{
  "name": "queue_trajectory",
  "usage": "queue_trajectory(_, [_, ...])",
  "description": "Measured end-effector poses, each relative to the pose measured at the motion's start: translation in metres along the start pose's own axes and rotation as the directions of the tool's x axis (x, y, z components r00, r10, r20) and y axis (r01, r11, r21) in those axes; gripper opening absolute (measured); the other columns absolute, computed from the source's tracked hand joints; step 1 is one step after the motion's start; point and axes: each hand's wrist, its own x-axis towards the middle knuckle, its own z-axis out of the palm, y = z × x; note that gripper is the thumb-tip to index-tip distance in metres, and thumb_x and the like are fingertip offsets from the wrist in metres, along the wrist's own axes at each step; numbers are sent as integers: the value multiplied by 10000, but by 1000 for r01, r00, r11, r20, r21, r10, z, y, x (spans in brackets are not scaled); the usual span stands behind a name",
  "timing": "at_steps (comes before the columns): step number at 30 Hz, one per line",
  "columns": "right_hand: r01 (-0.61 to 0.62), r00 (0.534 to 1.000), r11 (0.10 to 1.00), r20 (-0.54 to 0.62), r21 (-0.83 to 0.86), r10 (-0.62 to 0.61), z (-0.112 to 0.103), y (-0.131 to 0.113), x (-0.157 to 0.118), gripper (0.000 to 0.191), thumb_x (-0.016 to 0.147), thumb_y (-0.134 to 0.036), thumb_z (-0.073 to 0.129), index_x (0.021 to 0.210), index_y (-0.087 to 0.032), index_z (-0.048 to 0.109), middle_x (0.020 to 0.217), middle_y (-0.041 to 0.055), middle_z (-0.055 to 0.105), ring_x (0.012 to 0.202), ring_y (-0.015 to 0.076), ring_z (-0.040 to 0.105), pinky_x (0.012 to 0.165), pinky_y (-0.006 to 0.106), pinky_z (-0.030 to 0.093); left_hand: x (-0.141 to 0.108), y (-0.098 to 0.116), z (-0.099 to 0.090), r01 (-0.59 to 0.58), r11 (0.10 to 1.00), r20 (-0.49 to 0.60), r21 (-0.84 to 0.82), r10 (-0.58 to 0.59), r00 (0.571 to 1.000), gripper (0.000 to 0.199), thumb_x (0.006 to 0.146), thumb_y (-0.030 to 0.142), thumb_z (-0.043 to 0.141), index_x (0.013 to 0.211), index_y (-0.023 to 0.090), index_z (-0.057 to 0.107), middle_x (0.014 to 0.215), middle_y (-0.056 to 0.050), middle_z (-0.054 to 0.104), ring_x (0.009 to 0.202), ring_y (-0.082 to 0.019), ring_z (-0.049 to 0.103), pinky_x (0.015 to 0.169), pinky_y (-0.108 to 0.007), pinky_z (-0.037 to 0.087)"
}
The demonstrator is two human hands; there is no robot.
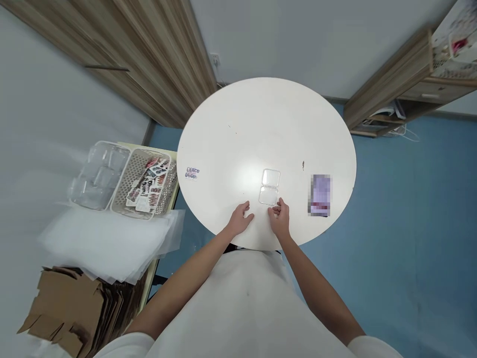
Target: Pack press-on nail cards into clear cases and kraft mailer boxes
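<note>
A clear hinged plastic case (270, 186) lies unfolded on the white round table (261, 114), its two halves one above the other. My right hand (279, 219) is at the case's lower right corner, thumb and fingers apart and partly curled; whether a fingertip touches the rim I cannot make out. To the left of the case, my left hand (240, 220) rests low over the table with thumb and fingers apart, holding nothing. A small card of purple, patterned oval pieces (192, 173) sits near the table's left edge.
A blurred purple rectangular item (320, 195) lies at the table's right. On the left side stand a perforated basket (124, 186) of similar cards, a clear plastic bin (84, 184), translucent sheets (108, 241) and folded cardboard (67, 303). A wooden cabinet (149, 54) is behind.
</note>
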Motion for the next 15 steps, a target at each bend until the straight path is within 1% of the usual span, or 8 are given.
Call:
queue_trajectory(2, [6, 999, 1000, -45, 10, -5, 3, 1, -2, 638, 755, -383, 486, 1311, -172, 255, 1172, 113, 382, 943, 186, 492, 842, 336, 435, -10, -12, -16, -3, 1000, 16, -14, 3, 1000, 526, 756, 264, 557, 1253, 192, 399, 1271, -119, 443, 1143, -217, 453, 948, -354, 353])
queue_trajectory(5, [17, 992, 1000, -127, 4, -16, 10, 2, -12, 663, 743, -388, 490, 1311, -170, 226, 1203, 125, 341, 1015, 202, 464, 889, 358, 411, -28, -33, -48, -20, 999, 20, -34, 21, 1000, 487, 743, 296, 578, 1200, 180, 457, 1295, -133, 437, 1157, -241, 452, 951, -377, 358])
queue_trajectory(8, [61, 980, 997, -189, -40, -68, 22, -4, -32, 651, 747, -386, 476, 1306, -177, 215, 1219, 134, 322, 1062, 209, 434, 900, 375, 401, -51, -57, -87, 16, 998, -41, -66, -19, 999, 484, 700, 325, 628, 1148, 191, 505, 1282, -132, 459, 1169, -259, 440, 944, -384, 373])
queue_trajectory(10, [101, 976, 992, -186, -71, -112, 36, -9, -48, 628, 756, -375, 460, 1302, -180, 222, 1219, 138, 330, 1065, 211, 432, 884, 376, 407, -67, -71, -112, 8, 995, -94, -95, -17, 995, 468, 692, 341, 633, 1121, 188, 527, 1259, -134, 484, 1147, -269, 462, 922, -400, 391])
queue_trajectory(12, [140, 977, 986, -149, -91, -152, 53, -16, -64, 601, 759, -364, 452, 1294, -185, 245, 1210, 134, 353, 1053, 211, 441, 865, 376, 414, -82, -84, -136, -13, 992, -150, -126, -6, 989, 440, 685, 347, 635, 1087, 190, 551, 1219, -136, 519, 1104, -272, 498, 891, -407, 415])
queue_trajectory(15, [183, 978, 979, -82, -88, -190, 83, -25, -83, 566, 755, -350, 454, 1275, -195, 290, 1194, 119, 393, 1000, 200, 472, 833, 369, 424, -98, -100, -166, -64, 984, -248, -165, 21, 969, 393, 675, 324, 639, 1035, 181, 576, 1143, -131, 571, 1034, -248, 547, 871, -386, 437])
